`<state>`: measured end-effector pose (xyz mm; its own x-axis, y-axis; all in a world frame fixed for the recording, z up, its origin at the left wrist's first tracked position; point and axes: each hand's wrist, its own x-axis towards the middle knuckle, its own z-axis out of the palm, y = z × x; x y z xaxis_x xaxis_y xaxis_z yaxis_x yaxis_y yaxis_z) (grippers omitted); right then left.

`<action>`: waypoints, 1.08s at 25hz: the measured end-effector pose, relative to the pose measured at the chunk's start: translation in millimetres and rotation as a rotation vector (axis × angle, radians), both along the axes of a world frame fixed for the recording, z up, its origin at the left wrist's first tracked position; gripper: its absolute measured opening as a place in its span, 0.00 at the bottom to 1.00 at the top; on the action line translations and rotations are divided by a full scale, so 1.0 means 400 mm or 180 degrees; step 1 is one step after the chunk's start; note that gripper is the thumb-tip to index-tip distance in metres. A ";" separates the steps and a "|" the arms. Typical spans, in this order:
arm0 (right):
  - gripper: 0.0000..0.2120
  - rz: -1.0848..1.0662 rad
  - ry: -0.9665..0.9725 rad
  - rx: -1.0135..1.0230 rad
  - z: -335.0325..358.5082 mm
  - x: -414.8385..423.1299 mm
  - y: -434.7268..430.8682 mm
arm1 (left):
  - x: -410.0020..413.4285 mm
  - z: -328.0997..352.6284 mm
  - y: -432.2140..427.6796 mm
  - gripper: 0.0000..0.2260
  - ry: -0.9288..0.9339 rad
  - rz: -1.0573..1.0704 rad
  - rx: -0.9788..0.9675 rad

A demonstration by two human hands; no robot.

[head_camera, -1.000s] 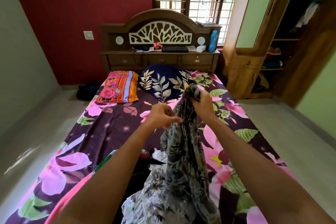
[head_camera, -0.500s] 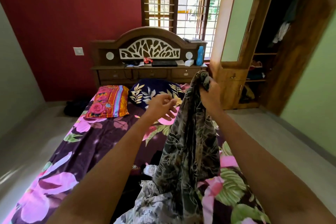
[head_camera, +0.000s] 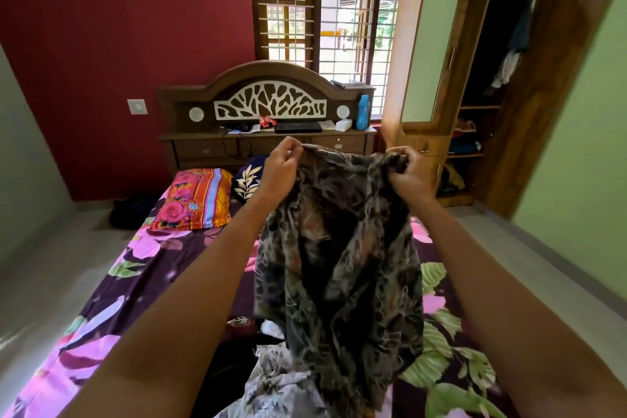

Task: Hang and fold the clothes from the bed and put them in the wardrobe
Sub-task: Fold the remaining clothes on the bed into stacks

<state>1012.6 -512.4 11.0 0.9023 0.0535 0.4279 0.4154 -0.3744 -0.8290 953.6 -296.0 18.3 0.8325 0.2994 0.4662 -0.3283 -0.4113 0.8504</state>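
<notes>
Above the floral bed (head_camera: 163,268), both hands pinch a dark patterned garment (head_camera: 339,248), left (head_camera: 280,170) and right (head_camera: 409,176).

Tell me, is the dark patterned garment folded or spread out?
Spread, not folded: the garment hangs open, its top edge pinched apart by the left hand and right hand.

Barred window (head_camera: 339,10) in red wall (head_camera: 118,27); white switch plate (head_camera: 137,106) left of it. Blue bottle (head_camera: 363,107) upright beside small white box (head_camera: 342,125); black laptop (head_camera: 298,127) flat, left of box. Orange floral pillow (head_camera: 193,200) just beside navy leaf-print pillow (head_camera: 249,176). Dark bundle (head_camera: 132,212) on floor (head_camera: 51,265).
</notes>
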 end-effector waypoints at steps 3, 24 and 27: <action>0.26 0.1645 0.0921 -0.0137 0.022 -0.035 0.011 | -0.006 0.050 -0.019 0.06 -0.0102 -0.0007 0.1068; 0.06 0.2056 0.2266 0.0943 -0.127 -0.125 0.173 | 0.037 0.052 -0.118 0.08 0.1216 -0.0608 0.0924; 0.11 0.1964 0.2183 0.2411 -0.131 -0.099 0.177 | 0.043 0.062 -0.155 0.12 0.0690 -0.1223 0.0836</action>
